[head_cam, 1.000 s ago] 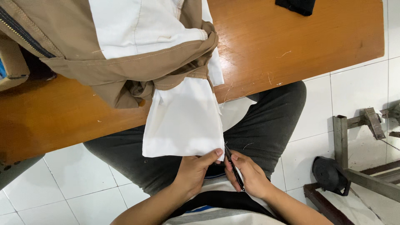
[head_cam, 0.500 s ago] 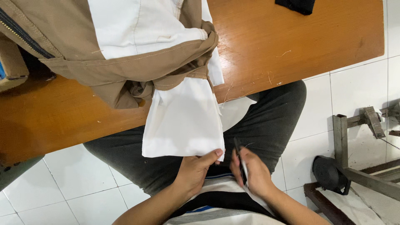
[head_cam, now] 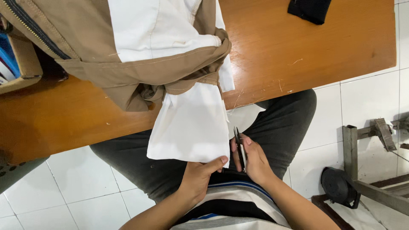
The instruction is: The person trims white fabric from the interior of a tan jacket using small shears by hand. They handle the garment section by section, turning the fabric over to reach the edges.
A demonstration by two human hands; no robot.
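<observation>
A brown and white garment (head_cam: 140, 51) lies on the wooden table (head_cam: 298, 47), with a white pocket lining (head_cam: 191, 127) hanging over the edge onto my lap. My left hand (head_cam: 200, 179) pinches the lower right corner of that lining between thumb and fingers. My right hand (head_cam: 253, 159) holds small black thread snips (head_cam: 238, 145), blades pointing up beside the lining's right edge.
A black cloth piece (head_cam: 310, 9) lies at the table's far edge. A cardboard box (head_cam: 19, 59) with blue contents stands at the left. A metal stand with a black wheel (head_cam: 341, 187) sits on the white tiled floor at the right.
My right hand has turned the snips from slanting toward the left hand to pointing upward along the lining's right edge. My left hand keeps its hold on the corner.
</observation>
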